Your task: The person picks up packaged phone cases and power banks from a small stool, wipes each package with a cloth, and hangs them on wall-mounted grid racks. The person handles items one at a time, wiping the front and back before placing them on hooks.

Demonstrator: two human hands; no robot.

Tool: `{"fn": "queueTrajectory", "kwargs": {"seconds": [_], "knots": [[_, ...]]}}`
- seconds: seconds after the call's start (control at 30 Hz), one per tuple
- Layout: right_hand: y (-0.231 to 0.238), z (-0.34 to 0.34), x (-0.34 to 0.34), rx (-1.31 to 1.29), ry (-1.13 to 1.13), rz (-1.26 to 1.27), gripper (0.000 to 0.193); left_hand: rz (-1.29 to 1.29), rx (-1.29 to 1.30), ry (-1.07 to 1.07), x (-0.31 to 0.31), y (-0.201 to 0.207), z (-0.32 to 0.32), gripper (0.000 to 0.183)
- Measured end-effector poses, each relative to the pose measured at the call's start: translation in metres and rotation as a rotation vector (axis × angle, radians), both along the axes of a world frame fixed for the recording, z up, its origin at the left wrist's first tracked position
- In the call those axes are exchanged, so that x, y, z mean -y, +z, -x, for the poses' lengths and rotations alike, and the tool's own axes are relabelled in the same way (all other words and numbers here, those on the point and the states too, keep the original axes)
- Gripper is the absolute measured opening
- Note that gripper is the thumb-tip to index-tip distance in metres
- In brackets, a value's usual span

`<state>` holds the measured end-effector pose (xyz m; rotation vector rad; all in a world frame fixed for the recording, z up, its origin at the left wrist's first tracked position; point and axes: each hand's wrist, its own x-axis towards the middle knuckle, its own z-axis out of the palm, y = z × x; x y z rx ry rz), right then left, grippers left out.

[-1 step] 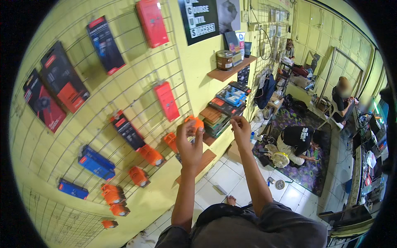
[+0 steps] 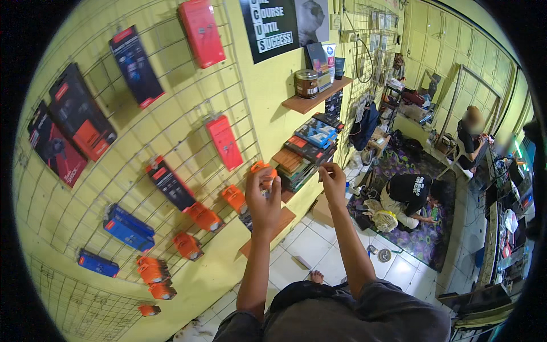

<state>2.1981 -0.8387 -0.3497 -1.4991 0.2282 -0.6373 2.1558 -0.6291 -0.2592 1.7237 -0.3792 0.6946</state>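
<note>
My left hand (image 2: pixel 264 208) is raised beside the wire rack, thumb and fingers apart, with nothing visible in its grasp. Just behind its fingertips shows an orange package (image 2: pixel 262 167); whether they touch is unclear. My right hand (image 2: pixel 335 188) is held up to the right, thumb and fingertips pinched together. Anything in that pinch is too small to make out. Beyond the gap between my hands, a stack of flat boxes and booklets (image 2: pixel 310 145) lies on a wall shelf. Left of my left hand hang another orange package (image 2: pixel 233 196) and a red box (image 2: pixel 224 142).
A wire grid (image 2: pixel 188 131) on the yellow wall carries several black, red, blue and orange packages. A small wooden shelf (image 2: pixel 307 104) holds a brown jar (image 2: pixel 306 84) and tubes. One person (image 2: pixel 407 194) crouches on a patterned mat near a yellow fan (image 2: pixel 385 221); another (image 2: pixel 472 139) sits farther back.
The view has shifted slightly, so the wall packages appear a little farther left. Both hands keep nearly the same raised pose.
</note>
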Motion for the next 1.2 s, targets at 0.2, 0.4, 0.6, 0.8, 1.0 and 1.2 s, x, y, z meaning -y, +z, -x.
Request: {"fn": "queueTrajectory", "kwargs": {"seconds": [0.2, 0.4, 0.6, 0.8, 1.0, 1.2], "knots": [[-0.078, -0.065, 0.069, -0.240, 0.028, 0.042, 0.049, 0.060, -0.304, -0.077, 0.087, -0.096, -0.090, 0.023], [-0.082, -0.106, 0.065, -0.366, 0.203, -0.422, 0.088, 0.018, -0.353, -0.012, 0.133, -0.151, -0.136, 0.022], [-0.073, -0.129, 0.050, -0.306, 0.157, -0.609, 0.064, -0.023, -0.357, 0.060, 0.139, -0.150, -0.146, 0.021], [-0.059, -0.106, 0.036, -0.249, 0.158, -0.726, 0.040, -0.013, -0.295, 0.084, 0.126, -0.115, -0.148, 0.026], [-0.013, -0.069, 0.048, 0.069, 0.138, -0.262, 0.047, -0.258, -0.056, 0.052, 0.106, -0.048, -0.142, 0.041], [0.076, -0.043, 0.049, 0.335, 0.273, -0.204, 0.064, -0.093, -0.267, -0.325, 0.082, -0.008, -0.103, 0.057]]}}
